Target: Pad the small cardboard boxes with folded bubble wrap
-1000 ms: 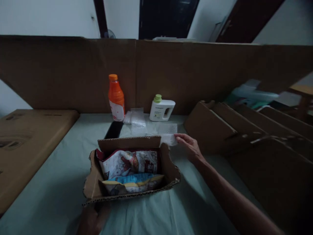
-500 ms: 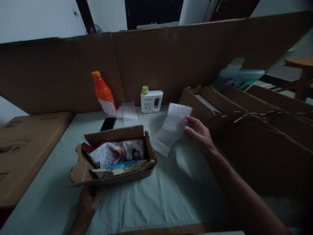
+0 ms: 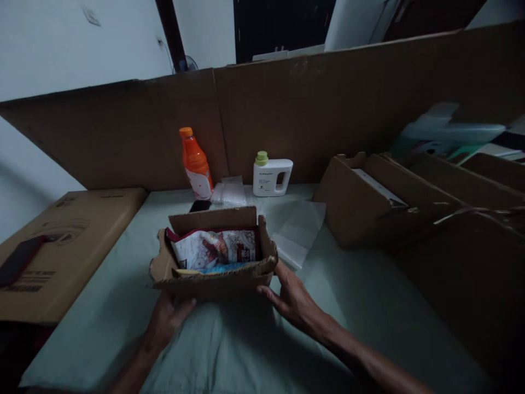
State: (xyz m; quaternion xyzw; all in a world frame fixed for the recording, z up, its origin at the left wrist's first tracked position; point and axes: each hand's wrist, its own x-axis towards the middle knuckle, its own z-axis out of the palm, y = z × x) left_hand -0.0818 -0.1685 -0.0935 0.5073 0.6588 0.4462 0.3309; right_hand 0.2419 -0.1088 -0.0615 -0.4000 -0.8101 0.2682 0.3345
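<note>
A tall brown cardboard wall (image 3: 287, 109) stands upright well behind the small open brown cardboard box (image 3: 213, 280), across the whole far edge. The tabletop (image 3: 254, 350), covered in pale green cloth, carries that box near its middle. To the right of the box, well apart from it, lies a row of leaning brown cardboard cartons (image 3: 369, 202). To its left, a flat brown printed cardboard carton (image 3: 69, 241) lies beside the tabletop's edge.

The small box sits open-topped with a ragged left flap. A clear rectangular sheet of bubble wrap (image 3: 299, 232) lies flat just to the right of it, close to its right wall.

The left hand (image 3: 168, 317) is at the box's near wall towards the left corner, fingers reaching under the cardboard; whether they close on it cannot be told. The right hand (image 3: 291, 298) is spread wide, fingers loose, its thumb touching the box's near right corner.

Inside the box a red and white printed snack bag (image 3: 213, 249) lies towards the far wall, and a blue and yellow packet (image 3: 209, 268) sits against the near wall.

Behind the box, by the cardboard wall, stand an orange plastic bottle with an orange cap (image 3: 196, 164) and a white handled plastic jug with a green cap (image 3: 270, 176). Between them lies a small crumpled wad of bubble wrap (image 3: 232, 191). A black phone (image 3: 200, 206) lies just behind the box's far wall.
</note>
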